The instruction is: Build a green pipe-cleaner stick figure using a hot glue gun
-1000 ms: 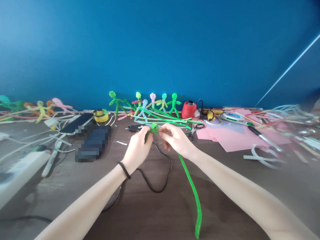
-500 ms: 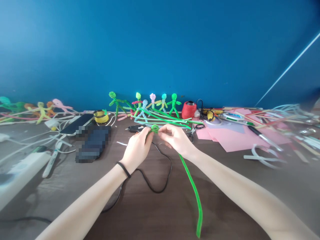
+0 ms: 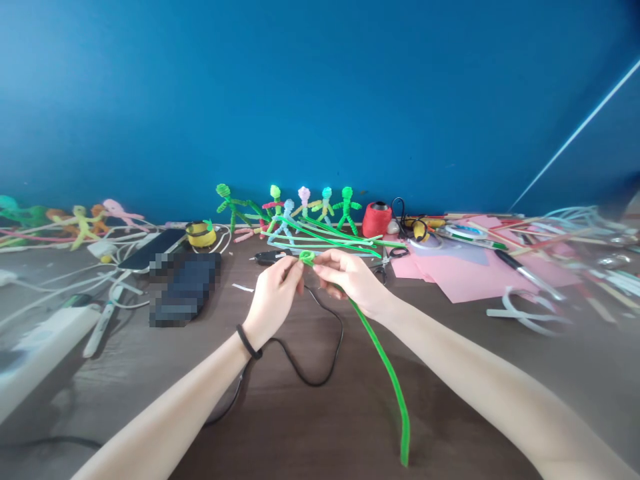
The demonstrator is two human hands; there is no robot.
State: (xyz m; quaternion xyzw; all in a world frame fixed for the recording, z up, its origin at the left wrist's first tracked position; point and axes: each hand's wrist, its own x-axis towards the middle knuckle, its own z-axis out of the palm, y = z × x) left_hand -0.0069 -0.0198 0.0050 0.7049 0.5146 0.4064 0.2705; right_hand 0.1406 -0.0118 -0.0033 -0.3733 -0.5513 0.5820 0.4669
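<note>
Between my two hands is the coiled end of a green pipe cleaner (image 3: 384, 363), wound into a small round loop. My left hand (image 3: 276, 288) pinches the coil from the left. From the other side, my right hand (image 3: 350, 277) has its thumb and fingers closed on the same pipe cleaner, whose long tail passes below that hand and hangs toward the front of the table. Just behind my hands lie loose green pipe cleaners (image 3: 325, 233) and a black glue gun (image 3: 267, 257). Scissors (image 3: 397, 253) lie beyond my right hand.
Pipe-cleaner figures, including a green one (image 3: 347, 208), stand along the blue wall. A dark phone (image 3: 187, 290), cables and a power strip (image 3: 47, 357) lie left. Pink paper (image 3: 460, 283), a pen (image 3: 529, 275) and sticks lie right. A black cord (image 3: 313, 383) loops in front.
The coil has tilted and flattened between my fingers. My right fingers have closed in on it, and the hanging tail has shifted slightly to the right.
</note>
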